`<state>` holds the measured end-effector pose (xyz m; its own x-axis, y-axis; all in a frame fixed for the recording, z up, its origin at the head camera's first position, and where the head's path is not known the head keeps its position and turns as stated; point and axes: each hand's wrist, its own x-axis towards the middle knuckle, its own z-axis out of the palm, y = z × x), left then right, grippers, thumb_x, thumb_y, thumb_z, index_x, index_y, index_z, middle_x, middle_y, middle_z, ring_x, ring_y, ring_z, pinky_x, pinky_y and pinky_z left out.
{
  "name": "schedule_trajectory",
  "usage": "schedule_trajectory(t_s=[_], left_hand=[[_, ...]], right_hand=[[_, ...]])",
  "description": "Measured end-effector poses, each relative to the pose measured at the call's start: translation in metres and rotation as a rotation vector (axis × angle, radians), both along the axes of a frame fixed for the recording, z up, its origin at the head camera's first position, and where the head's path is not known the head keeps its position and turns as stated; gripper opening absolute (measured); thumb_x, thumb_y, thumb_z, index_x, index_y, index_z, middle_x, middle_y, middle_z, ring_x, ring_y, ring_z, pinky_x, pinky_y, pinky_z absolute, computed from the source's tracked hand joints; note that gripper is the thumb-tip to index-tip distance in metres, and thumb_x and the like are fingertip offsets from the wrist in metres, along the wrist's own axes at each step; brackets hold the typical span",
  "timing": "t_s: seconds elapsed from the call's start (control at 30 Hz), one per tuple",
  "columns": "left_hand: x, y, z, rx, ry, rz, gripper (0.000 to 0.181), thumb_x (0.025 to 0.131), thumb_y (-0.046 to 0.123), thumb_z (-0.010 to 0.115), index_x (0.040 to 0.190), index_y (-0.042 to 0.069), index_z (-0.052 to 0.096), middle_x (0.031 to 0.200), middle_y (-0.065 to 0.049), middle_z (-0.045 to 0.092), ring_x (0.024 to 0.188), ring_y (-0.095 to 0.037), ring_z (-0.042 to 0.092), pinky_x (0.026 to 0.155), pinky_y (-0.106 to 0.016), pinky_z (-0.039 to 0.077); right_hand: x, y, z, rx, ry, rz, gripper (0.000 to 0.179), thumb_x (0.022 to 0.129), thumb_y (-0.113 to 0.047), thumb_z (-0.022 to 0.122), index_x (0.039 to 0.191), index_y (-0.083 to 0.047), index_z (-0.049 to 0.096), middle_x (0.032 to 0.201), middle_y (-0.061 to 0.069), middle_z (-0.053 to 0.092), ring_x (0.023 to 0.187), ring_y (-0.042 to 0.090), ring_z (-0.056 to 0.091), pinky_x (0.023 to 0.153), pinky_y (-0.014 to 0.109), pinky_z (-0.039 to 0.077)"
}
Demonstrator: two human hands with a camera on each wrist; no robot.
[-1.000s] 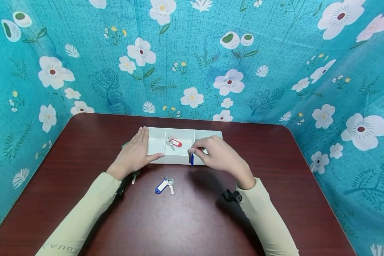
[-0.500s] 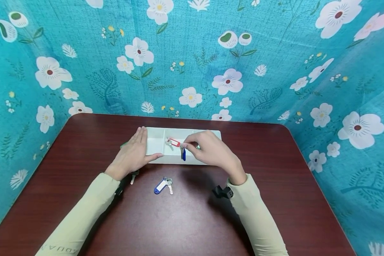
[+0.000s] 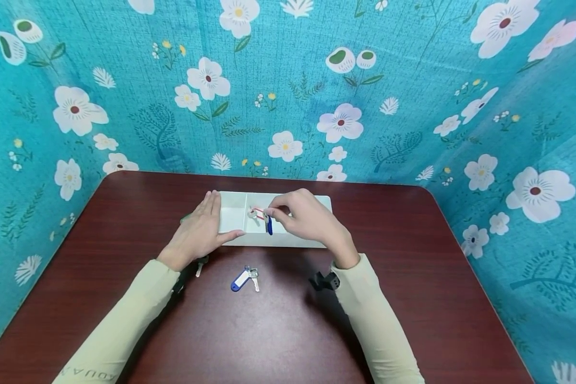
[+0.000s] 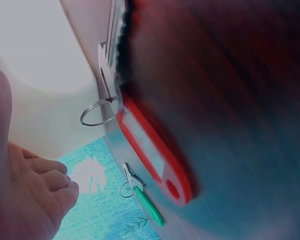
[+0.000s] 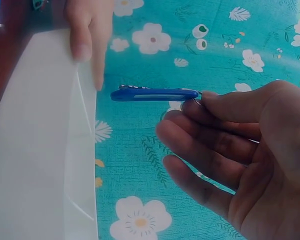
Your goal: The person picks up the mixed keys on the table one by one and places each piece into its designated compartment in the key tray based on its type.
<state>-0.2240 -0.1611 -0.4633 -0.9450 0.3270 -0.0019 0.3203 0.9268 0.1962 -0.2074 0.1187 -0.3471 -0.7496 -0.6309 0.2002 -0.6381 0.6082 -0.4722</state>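
My right hand (image 3: 304,216) pinches the ring of a key with a blue tag (image 5: 152,94) between thumb and finger. Key and tag hang over the middle compartment of a white divided box (image 3: 249,239). My left hand (image 3: 199,226) lies with straight fingers along the box's left end, its thumb at the front rim. Inside the middle compartment lies a key with a red tag (image 3: 253,214), partly hidden behind the hanging one. The right compartment is mostly covered by my right hand.
Another blue-tagged key (image 3: 241,279) lies on the dark red table (image 3: 393,320) in front of the box. Beside the left wrist are a red-tagged key (image 4: 147,145) and a green-tagged key (image 4: 148,206). A flowered teal cloth (image 3: 288,80) stands behind the table.
My right hand has moved left with the blue-tagged key, from the divider beside the right compartment to over the middle one, and slightly farther back. The left hand stays in place.
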Motion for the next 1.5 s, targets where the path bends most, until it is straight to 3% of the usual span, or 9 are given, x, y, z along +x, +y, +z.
schedule_trajectory(t_s=[0.73, 1.17, 1.5], left_hand=[[0.001, 0.002, 0.001, 0.003, -0.002, 0.010, 0.120, 0.094, 0.078, 0.054, 0.164, -0.009, 0.011, 0.174, -0.029, 0.014, 0.163, -0.045, 0.014, 0.128, -0.053, 0.031], [0.000, 0.000, -0.001, -0.007, 0.017, 0.000, 0.121, 0.093, 0.079, 0.054, 0.164, -0.010, 0.014, 0.173, -0.030, 0.017, 0.162, -0.046, 0.019, 0.125, -0.053, 0.035], [0.000, 0.000, -0.001, -0.006, 0.022, 0.000, 0.121, 0.093, 0.079, 0.054, 0.164, -0.011, 0.014, 0.173, -0.030, 0.018, 0.162, -0.046, 0.019, 0.126, -0.053, 0.034]], right_hand=[[-0.024, -0.025, 0.001, -0.009, -0.049, 0.028, 0.019, 0.105, -0.020, 0.066, 0.104, -0.009, 0.081, 0.064, -0.003, 0.058, 0.048, 0.011, 0.040, 0.055, 0.025, 0.037], [-0.035, -0.042, 0.008, 0.037, -0.071, 0.037, 0.024, 0.107, -0.022, 0.062, 0.108, -0.009, 0.082, 0.068, -0.002, 0.068, 0.045, 0.011, 0.045, 0.055, 0.024, 0.039], [-0.049, -0.050, 0.011, 0.082, -0.085, 0.044, 0.023, 0.106, -0.021, 0.063, 0.110, -0.008, 0.082, 0.064, 0.000, 0.062, 0.046, 0.012, 0.044, 0.053, 0.024, 0.037]])
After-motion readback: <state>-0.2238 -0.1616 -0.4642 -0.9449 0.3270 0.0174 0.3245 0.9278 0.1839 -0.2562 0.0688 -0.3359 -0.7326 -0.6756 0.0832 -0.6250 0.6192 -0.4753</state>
